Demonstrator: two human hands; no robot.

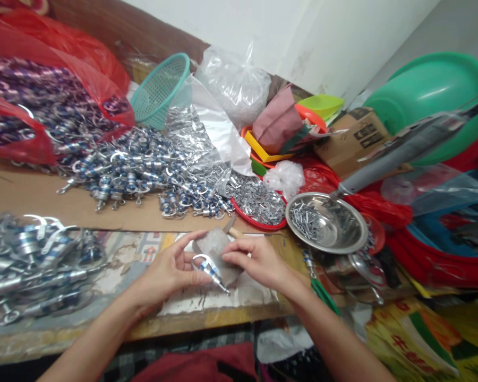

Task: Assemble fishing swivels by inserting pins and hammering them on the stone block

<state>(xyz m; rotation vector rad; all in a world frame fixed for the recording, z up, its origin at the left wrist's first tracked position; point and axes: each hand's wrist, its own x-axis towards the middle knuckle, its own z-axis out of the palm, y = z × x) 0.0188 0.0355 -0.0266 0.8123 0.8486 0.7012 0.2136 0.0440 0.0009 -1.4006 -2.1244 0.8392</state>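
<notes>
My left hand (173,270) pinches a small silver-and-blue metal fitting (209,267) with a curved pale hook and a narrow tip pointing down to the right. Just behind the fitting stands a grey block (214,244) on the worktable. My right hand (258,260) is closed, thumb and fingers pressed together at the block's right side; anything between them is too small to make out. Beyond the block lies a tool with a wooden handle (235,232), partly hidden by the right hand.
Loose fittings (123,164) are heaped behind; a blurred pile (27,265) lies at left. A red tray (258,201) holds small metal clips, and a steel bowl (326,223) holds pins. A grey-handled tool (406,151) juts in above the bowl. Green-handled pliers (324,296) are at the table edge.
</notes>
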